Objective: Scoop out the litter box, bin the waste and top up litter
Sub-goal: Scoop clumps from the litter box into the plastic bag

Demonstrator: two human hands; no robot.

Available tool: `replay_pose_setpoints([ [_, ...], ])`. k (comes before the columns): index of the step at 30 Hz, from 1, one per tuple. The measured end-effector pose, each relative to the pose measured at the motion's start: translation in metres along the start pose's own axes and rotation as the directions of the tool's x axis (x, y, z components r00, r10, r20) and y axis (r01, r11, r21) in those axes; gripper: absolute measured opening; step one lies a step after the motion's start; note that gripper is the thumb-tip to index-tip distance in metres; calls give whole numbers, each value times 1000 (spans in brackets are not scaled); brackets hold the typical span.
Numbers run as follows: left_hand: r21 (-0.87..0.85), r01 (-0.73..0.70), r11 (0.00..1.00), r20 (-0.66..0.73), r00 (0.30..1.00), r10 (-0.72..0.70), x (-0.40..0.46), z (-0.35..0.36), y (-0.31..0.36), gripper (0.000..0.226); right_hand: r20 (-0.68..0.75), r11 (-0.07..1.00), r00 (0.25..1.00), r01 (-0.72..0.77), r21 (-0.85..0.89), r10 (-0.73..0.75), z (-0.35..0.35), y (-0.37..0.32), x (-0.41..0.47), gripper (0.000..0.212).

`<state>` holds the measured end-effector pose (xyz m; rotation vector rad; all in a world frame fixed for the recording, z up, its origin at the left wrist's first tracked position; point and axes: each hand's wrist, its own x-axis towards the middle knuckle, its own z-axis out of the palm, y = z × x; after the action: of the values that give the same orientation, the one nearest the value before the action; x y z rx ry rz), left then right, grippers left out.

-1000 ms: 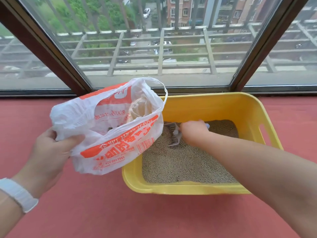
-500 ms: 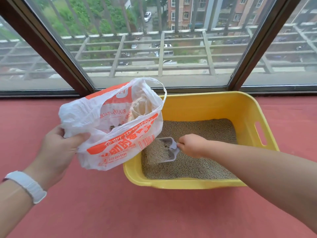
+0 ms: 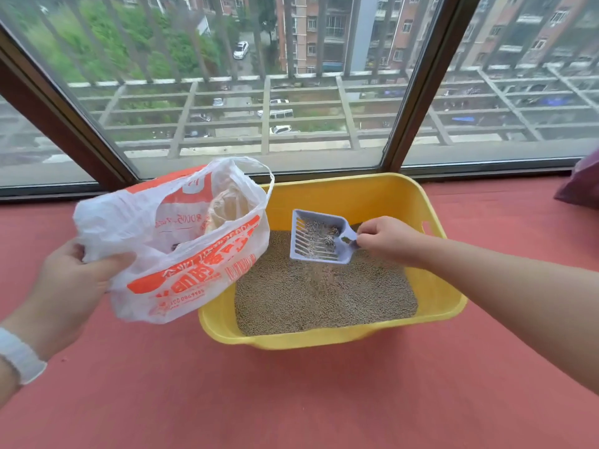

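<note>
A yellow litter box [image 3: 356, 196] filled with tan litter [image 3: 317, 296] stands on the red floor by the window. My right hand [image 3: 385, 238] pinches the handle of a pale blue slotted scoop [image 3: 316, 236], lifted above the litter with a few dark clumps and some grains in it. My left hand [image 3: 74, 280] grips the edge of a white and orange plastic bag [image 3: 181, 254], held open beside the box's left rim, its mouth facing the scoop. Crumpled waste shows inside the bag.
The red floor [image 3: 291, 400] spreads out in front of the box. Behind the box runs the dark window frame [image 3: 418, 89] with glass. A purple cloth thing [image 3: 580, 186] lies at the far right edge.
The scoop was dug through the litter toward the left, then lifted out with clumps in it. The bag stayed about where it was.
</note>
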<state>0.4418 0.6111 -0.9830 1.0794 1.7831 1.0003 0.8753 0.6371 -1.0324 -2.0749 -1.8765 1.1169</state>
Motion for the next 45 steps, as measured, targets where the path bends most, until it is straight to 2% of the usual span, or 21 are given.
replay_pose_setpoints([
  [4,-12,-33,999,27,999,34,-5,10,9,22,-33,995,999,-33,-97,30,-13,1,-13,21],
  [8,-32,-44,999,26,999,45,-4,11,9,24,-68,998,997,-29,-52,25,-16,3,-12,24],
  [11,-50,-52,997,16,998,53,-7,9,9,21,-99,992,994,-58,-116,47,-15,2,-9,26],
  [15,-66,-48,997,11,999,48,-6,5,6,28,-89,996,994,-74,-47,70,-15,1,-4,29],
  [19,-77,-51,996,16,999,52,-9,2,5,23,-108,996,992,-76,-35,72,-19,-1,-1,28],
  [26,-74,-56,996,32,998,59,-11,5,6,27,-78,984,993,-102,-146,91,-11,1,-4,30],
  [32,-72,-74,995,37,996,77,-11,10,8,20,-33,985,997,-70,-156,66,-5,-1,-8,33],
  [40,-108,-69,992,30,997,73,-13,10,12,24,-21,1000,1000,-20,5,20,-19,-23,-1,27],
  [45,-111,-65,992,17,998,67,-14,6,12,21,-73,997,996,53,-50,-57,-27,-58,9,18],
])
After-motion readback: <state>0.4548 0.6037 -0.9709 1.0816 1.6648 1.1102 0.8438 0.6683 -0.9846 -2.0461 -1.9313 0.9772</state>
